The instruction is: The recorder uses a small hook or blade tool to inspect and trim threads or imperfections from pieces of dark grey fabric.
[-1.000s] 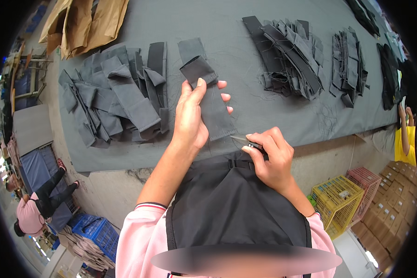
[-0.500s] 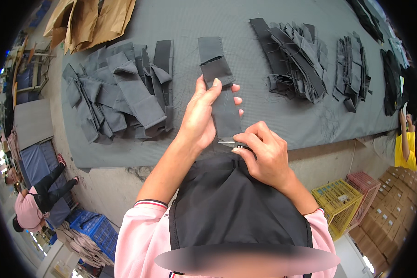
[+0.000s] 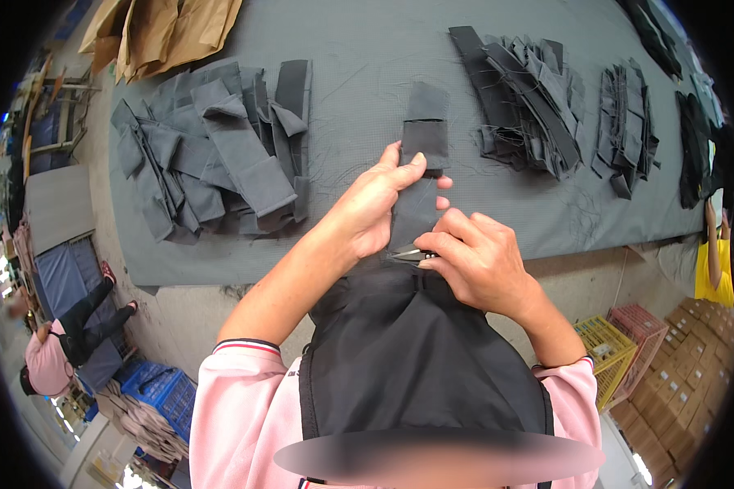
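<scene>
A dark grey strip of fabric (image 3: 426, 147), with a fold across its upper part, lies lengthwise before me at the table's near edge. My left hand (image 3: 371, 208) is closed on it, thumb on top and fingertips showing past its right side. In my right hand (image 3: 483, 259) are small thread snips (image 3: 408, 255), pinched between thumb and fingers. Their silver blades point left across the strip's near end; whether they touch a thread is too small to tell. A loose pile of similar strips (image 3: 249, 175) lies to the left.
Right of my hands sit a bundle of strips (image 3: 538, 114) and a smaller one (image 3: 625, 130) on the grey-covered table (image 3: 359, 49). Brown paper (image 3: 167, 33) lies far left. Below stand yellow (image 3: 603, 350) and blue crates (image 3: 167, 399). One person (image 3: 53, 359) is left, another (image 3: 714, 269) right.
Both hands have shifted right with the strip, which now lies straighter. The snips have moved slightly right and down, and more of their blades shows.
</scene>
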`<state>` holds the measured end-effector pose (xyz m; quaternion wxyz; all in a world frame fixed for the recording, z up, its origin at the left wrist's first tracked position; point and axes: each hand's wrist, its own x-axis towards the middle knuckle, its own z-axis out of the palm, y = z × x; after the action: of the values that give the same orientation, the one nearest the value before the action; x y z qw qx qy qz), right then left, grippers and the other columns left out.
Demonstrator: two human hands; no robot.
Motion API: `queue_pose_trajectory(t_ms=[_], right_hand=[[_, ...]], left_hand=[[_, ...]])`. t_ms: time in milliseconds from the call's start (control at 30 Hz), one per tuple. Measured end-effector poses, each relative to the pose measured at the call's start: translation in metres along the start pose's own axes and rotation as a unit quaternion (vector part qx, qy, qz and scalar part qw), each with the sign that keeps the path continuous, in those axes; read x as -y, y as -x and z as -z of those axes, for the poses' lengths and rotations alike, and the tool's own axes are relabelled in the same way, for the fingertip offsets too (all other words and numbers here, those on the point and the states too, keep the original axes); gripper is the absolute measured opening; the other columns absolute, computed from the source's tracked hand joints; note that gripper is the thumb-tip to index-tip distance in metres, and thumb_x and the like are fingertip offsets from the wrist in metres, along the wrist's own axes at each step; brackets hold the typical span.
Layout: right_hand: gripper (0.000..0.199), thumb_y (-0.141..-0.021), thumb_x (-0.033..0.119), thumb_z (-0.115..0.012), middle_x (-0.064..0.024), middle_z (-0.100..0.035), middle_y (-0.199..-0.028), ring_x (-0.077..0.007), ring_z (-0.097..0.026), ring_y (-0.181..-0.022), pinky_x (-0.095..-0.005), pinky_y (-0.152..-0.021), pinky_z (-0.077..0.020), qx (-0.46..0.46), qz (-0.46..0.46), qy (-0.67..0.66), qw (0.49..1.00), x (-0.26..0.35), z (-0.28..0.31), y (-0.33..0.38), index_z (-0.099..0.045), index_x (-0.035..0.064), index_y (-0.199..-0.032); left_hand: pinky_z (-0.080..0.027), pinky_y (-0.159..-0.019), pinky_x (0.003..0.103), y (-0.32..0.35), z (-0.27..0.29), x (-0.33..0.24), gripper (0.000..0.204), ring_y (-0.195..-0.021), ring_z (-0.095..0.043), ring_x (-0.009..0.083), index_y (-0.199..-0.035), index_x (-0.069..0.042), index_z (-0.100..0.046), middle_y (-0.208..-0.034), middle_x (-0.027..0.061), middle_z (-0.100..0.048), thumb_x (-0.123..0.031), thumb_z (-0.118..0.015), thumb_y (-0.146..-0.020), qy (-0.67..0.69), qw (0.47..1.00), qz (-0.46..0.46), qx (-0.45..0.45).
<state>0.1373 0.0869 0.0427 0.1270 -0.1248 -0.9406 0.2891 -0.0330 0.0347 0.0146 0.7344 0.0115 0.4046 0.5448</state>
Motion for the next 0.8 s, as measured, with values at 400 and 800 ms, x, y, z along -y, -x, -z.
queue_pose_trajectory(t_ms=[400,800], right_hand=[[0.025,-0.062,0.014,-0.076,-0.0019,-0.052,-0.069,-0.0192,-0.050,-0.058,-0.0315,-0.052,-0.0394,-0.026,0.060,-0.023,0.998,-0.008,0.003,0.002,-0.064,0.0099,-0.083],[0.024,-0.066,0.012,-0.075,-0.0044,-0.051,-0.079,-0.0231,-0.056,-0.063,-0.0370,-0.057,-0.0461,-0.003,-0.065,-0.104,0.992,-0.001,0.003,0.008,-0.061,0.0088,-0.086]], left_hand=[[-0.056,-0.075,0.038,-0.004,-0.002,0.006,0.038,-0.089,-0.063,0.0235,-0.123,-0.007,-0.034,-0.105,0.0145,-0.060,-0.026,-0.052,-0.095,0.038,0.997,0.070,0.012],[-0.057,-0.076,0.037,-0.005,-0.005,0.006,0.037,-0.090,-0.064,0.0229,-0.124,-0.007,-0.033,-0.107,0.0153,-0.059,-0.024,-0.050,-0.096,0.029,0.999,0.045,0.009]])
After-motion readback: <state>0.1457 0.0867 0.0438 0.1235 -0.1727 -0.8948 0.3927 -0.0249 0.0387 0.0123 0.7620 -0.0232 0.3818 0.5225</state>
